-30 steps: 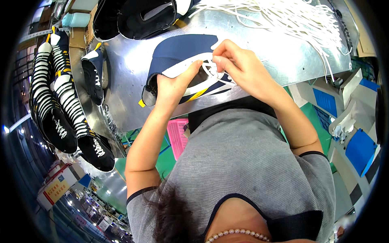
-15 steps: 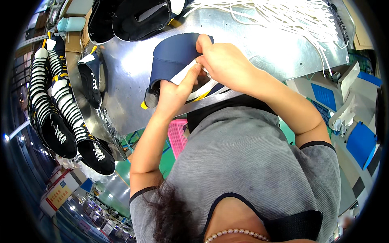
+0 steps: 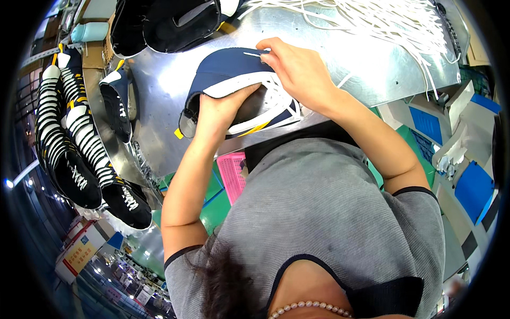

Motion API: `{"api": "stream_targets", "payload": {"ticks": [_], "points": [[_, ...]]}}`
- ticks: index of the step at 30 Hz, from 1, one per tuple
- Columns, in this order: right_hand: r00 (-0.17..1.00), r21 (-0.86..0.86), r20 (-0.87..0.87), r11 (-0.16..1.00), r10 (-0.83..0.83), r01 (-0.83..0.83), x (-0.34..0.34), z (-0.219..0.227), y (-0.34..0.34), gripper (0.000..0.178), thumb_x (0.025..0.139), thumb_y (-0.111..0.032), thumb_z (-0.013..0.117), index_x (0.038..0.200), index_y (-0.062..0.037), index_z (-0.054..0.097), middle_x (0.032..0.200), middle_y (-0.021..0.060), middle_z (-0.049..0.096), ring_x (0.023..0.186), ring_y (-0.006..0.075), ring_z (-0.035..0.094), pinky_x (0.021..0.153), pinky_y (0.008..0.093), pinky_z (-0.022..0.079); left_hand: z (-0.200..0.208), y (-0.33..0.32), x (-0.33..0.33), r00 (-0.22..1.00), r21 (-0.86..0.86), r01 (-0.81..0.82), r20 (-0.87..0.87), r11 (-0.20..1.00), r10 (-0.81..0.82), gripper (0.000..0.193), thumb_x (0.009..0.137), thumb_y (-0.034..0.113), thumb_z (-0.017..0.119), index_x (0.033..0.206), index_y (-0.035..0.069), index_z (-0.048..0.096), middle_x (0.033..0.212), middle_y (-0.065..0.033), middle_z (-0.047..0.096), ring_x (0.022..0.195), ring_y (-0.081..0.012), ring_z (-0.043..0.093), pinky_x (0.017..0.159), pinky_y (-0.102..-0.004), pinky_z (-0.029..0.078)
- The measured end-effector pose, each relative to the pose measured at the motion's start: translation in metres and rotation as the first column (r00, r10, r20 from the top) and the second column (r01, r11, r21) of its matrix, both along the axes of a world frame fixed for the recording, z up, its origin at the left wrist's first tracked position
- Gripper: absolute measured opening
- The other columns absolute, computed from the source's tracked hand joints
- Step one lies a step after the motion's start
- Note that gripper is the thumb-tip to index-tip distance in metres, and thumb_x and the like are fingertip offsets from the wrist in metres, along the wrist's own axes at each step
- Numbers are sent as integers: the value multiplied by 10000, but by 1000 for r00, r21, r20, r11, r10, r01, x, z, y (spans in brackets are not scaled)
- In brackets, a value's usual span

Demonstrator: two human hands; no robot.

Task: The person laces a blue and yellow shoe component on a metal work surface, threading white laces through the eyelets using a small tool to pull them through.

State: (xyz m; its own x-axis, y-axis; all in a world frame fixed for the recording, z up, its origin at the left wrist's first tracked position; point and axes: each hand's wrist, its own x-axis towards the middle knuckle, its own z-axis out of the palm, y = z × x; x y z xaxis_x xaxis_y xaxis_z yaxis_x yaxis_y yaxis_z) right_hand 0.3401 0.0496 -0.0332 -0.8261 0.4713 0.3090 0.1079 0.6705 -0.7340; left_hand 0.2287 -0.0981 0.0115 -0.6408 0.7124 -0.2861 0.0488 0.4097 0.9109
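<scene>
A navy shoe upper with a white eyelet panel and yellow trim lies on its side on the metal table. White shoelace crosses its opening. My left hand reaches into the opening and holds the upper from inside, most of its fingers hidden by the material. Over the lacing, my right hand has its fingertips closed by the navy side, with a short white lace end poking out past them. Another lace end sticks out behind that hand.
A heap of loose white laces covers the table's far right. Dark shoe uppers stand at the far left, beside a light-blue bottle. Nested stacks of striped uppers and a single navy upper are at left. Below the table edge sits a pink basket.
My right hand has shifted up and right, away from my left fingers. My left hand has moved deeper into the upper, which tipped slightly left, exposing the white panel and lacing.
</scene>
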Motion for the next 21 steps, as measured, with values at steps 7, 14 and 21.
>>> {"api": "stream_targets", "payload": {"ticks": [7, 14, 21], "points": [[989, 91, 106, 992, -102, 92, -2, 3, -5, 236, 987, -244, 548, 1096, -39, 585, 869, 144, 712, 758, 325, 695, 650, 435, 542, 8, -10, -2, 814, -21, -125, 569, 992, 114, 210, 810, 69, 704, 1006, 9, 659, 881, -8, 617, 741, -102, 481, 690, -235, 376], [988, 161, 64, 978, -142, 130, -6, -7, -6, 218, 988, -230, 543, 1065, -30, 577, 831, 140, 702, 718, 325, 692, 620, 434, 538, 68, -65, 3, 618, 434, -382, 777, 816, -123, 97, 831, 21, 634, 903, 72, 596, 923, -13, 515, 814, -128, 445, 750, -294, 370], [979, 215, 49, 959, -197, 182, -10, -5, -9, 216, 979, -239, 564, 1054, -38, 590, 849, 128, 703, 731, 308, 696, 632, 426, 542, 86, -101, 19, 893, 630, -348, 449, 695, 41, 156, 769, -11, 728, 901, 34, 657, 923, -49, 560, 931, -174, 510, 838, -323, 427]]}}
